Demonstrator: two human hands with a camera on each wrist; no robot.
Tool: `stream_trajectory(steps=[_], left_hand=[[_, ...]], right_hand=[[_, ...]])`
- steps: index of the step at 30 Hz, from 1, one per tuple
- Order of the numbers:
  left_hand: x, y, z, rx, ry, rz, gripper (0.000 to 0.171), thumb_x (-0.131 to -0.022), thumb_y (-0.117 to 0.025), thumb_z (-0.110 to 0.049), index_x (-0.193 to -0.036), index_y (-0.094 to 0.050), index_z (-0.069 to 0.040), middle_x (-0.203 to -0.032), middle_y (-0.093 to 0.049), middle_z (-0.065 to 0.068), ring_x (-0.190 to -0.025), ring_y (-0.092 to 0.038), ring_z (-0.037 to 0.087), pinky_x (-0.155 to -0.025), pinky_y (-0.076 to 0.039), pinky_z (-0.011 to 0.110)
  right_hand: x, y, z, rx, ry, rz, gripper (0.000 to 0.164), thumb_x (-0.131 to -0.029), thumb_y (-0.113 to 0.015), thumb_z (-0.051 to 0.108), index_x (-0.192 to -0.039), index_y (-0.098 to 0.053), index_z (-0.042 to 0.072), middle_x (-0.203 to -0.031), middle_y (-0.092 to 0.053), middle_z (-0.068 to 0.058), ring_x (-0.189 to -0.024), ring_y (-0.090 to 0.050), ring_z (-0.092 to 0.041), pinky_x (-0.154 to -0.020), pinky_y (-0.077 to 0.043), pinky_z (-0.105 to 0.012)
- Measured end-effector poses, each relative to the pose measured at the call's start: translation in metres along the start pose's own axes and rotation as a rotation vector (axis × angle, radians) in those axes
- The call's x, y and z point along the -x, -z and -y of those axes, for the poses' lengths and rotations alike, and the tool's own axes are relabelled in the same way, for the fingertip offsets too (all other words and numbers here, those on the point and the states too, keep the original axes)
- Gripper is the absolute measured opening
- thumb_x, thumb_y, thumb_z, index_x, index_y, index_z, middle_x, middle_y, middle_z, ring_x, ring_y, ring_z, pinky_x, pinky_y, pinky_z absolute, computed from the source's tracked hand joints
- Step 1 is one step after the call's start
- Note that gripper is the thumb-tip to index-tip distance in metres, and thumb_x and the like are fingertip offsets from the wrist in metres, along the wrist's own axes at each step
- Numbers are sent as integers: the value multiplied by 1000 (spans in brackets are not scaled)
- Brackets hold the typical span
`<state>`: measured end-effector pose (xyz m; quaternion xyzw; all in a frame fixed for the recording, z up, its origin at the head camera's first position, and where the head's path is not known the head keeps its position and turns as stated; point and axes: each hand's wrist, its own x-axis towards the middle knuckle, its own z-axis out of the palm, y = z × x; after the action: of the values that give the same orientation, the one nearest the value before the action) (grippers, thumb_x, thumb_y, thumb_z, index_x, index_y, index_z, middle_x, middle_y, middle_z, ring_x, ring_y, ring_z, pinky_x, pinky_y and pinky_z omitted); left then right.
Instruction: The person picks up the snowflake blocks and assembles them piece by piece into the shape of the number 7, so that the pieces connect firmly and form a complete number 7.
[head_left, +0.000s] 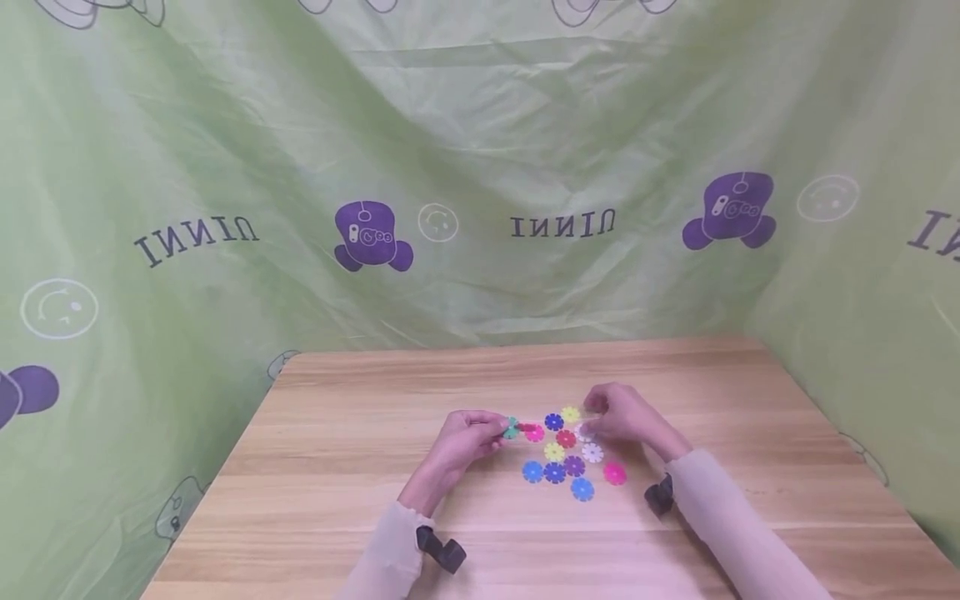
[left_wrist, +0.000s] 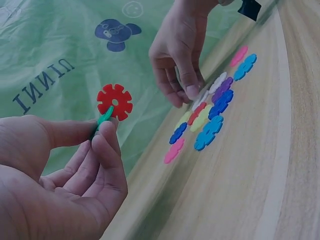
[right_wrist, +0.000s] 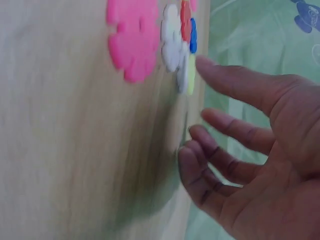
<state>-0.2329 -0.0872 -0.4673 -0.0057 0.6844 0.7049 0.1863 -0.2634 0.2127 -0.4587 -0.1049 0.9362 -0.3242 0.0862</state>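
My left hand (head_left: pixel 463 440) pinches a green notched disc (left_wrist: pixel 103 119) between thumb and fingertips, held up above the table. Slotted into that green piece is a red flower-shaped disc (left_wrist: pixel 121 98), standing out past the fingertips. Over the far right side of the loose discs is my right hand (head_left: pixel 626 414), thumb and fingers apart with nothing between them. In the right wrist view its thumb (right_wrist: pixel 225 80) points at the white disc (right_wrist: pixel 183 72) and the yellow disc (right_wrist: pixel 191 75) at the edge of the group.
Several loose notched discs lie flat on the wooden table (head_left: pixel 360 483), among them purple (head_left: pixel 573 466), light blue (head_left: pixel 582 489), dark blue (head_left: pixel 553 422) and a pink disc (head_left: pixel 615 473) off to the right. A green printed curtain (head_left: pixel 465 292) hangs behind and at both sides.
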Motion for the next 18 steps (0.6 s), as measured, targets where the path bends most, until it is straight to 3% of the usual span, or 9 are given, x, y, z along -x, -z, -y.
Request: stream_trajectory(steps=[10, 18], left_hand=[[-3, 4, 2, 12, 1, 1, 27, -96, -76, -14, -116, -74, 3, -90, -76, 1, -83, -71, 12, -80, -60, 23], [-1, 4, 1, 27, 7, -8, 24, -95, -77, -13, -115, -75, 2, -90, -76, 0, -82, -70, 12, -78, -59, 22]], right_hand=[[-21, -6, 4, -21, 39, 17, 32, -85, -86, 18, -115, -76, 9, -111, -78, -9, -106, -71, -27, -99, -59, -51], [-30, -7, 4, 8, 37, 44, 26, -85, -86, 14, -109, -77, 7, -103, -76, -8, -97, -70, -24, -95, -60, -48]])
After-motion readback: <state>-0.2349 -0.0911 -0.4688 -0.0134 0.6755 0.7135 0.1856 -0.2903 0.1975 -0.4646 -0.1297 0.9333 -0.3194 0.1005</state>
